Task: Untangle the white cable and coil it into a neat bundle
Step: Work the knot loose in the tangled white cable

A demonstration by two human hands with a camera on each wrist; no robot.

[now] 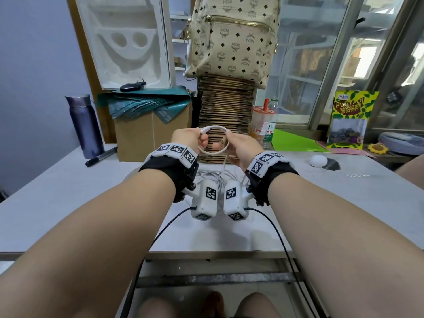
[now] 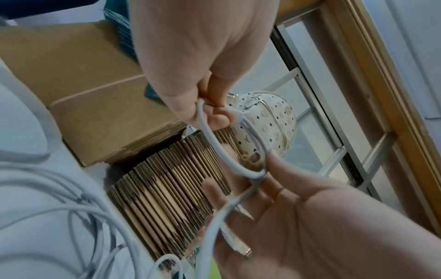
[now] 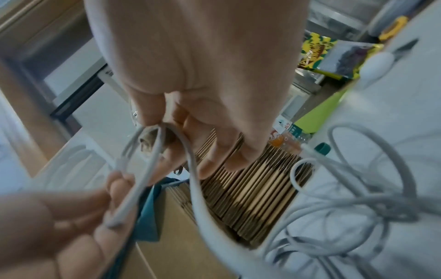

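You hold one small loop of the white cable [image 1: 214,140] raised above the table [image 1: 68,191], between both hands, in front of the stack of flattened cardboard [image 1: 226,106]. Your left hand [image 1: 189,140] pinches the left side of the loop, with the connector end just at its fingertips. Your right hand [image 1: 243,146] pinches the right side; in the left wrist view its remaining fingers lie fairly straight beneath the strand.

The rest of the cable hangs from the loop to a loose heap on the table, near you and below your wrists.

Risks, as judged:
- The heap looks knotted, with strands crossing in several places. Drawing more length into the loop could tighten a knot rather than free it.
- Only one turn is formed, held by fingertip pinches. A slack grip on either side would let it spring open.
- The trailing strand passes close to the wrist cameras [image 1: 220,198] and their black leads [image 1: 165,228]; it may snag there.
- The drink cup [image 1: 261,121] stands to the far right of your hands, and a sharp tug could bring the cable against it.

Not determinable:
- The head view hides most of the heap behind the wrist units.
- Both wrist views are blurred, so I cannot tell how many real knots exist.
- The cable's second end is not identifiable.
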